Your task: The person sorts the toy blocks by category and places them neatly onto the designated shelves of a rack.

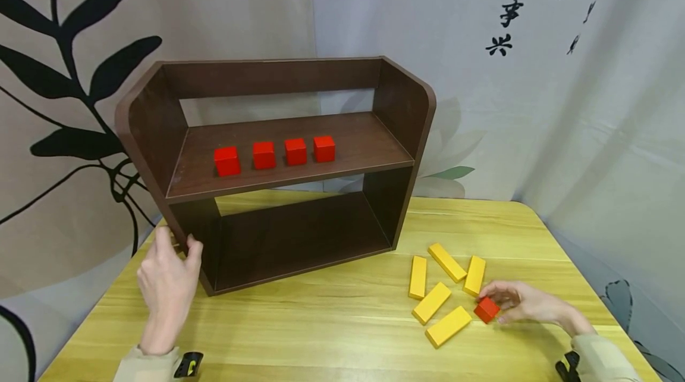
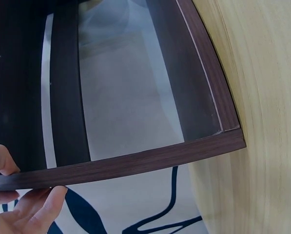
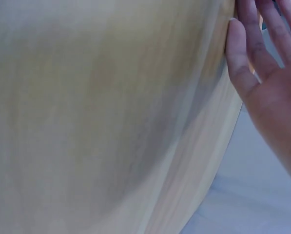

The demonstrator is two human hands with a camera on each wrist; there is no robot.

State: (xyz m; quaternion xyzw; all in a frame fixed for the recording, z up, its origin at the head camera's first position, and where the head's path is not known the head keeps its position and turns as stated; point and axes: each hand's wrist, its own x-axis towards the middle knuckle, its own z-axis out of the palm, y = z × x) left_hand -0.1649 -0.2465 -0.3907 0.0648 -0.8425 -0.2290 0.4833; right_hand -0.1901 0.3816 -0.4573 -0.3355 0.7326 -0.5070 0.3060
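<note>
Tabletop: right hand [image 1: 527, 303] seemingly pinching red cube [image 1: 487, 309].

A shelf unit [image 1: 278, 174] stands at the back left of the counter [image 1: 332, 316], with four cubes [image 1: 275, 153] in a row on its upper shelf. Five bars [image 1: 442, 293] lie scattered to its right, nearer the front, with one cube [image 1: 487, 309] just right of them.
</note>
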